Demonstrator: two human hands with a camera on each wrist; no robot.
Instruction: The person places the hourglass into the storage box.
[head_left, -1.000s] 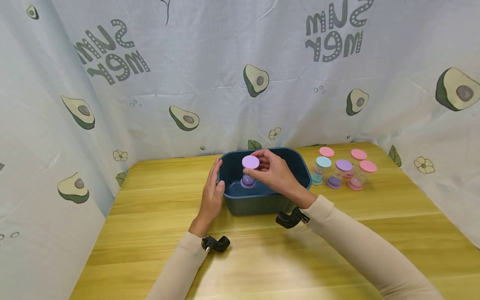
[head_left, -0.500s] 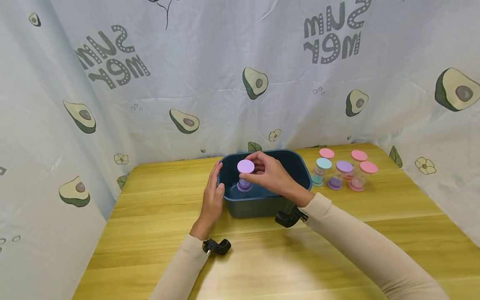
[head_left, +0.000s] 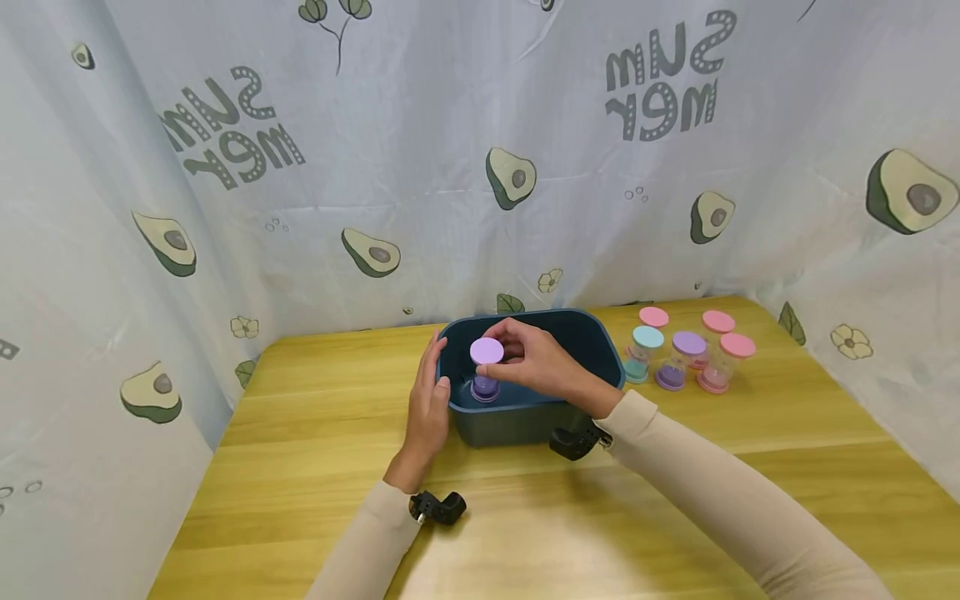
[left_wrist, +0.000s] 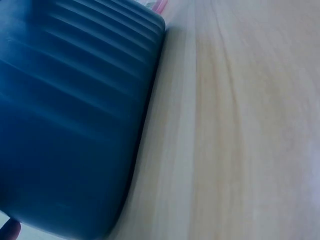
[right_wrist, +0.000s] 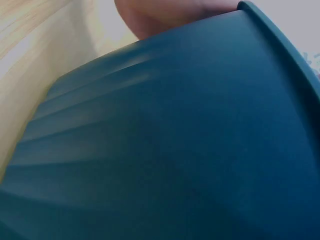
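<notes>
In the head view a dark blue bin [head_left: 510, 425] stands on the table. Inside its left end is an upright hourglass [head_left: 487, 352] with a lilac cap and purple sand. My right hand [head_left: 536, 362] reaches over the front rim and pinches the hourglass just below its cap, thumb in front. My left hand [head_left: 428, 412] lies along the bin's left side, fingers straight. Both wrist views are mostly filled by the ribbed bin wall [left_wrist: 75, 115]; a fingertip [left_wrist: 10, 230] shows low in the left one.
Right of the bin stand several hourglasses: a turquoise one [head_left: 647, 337], a purple one [head_left: 688, 342] and pink ones, the nearest pink one [head_left: 737, 346] at the right. A curtain [head_left: 442, 167] with avocado prints hangs behind the wooden table [head_left: 322, 400].
My right hand has moved the purple hourglass a little left inside the bin, toward its left wall. The left hand stays at the bin's side. The head view has tilted up slightly.
</notes>
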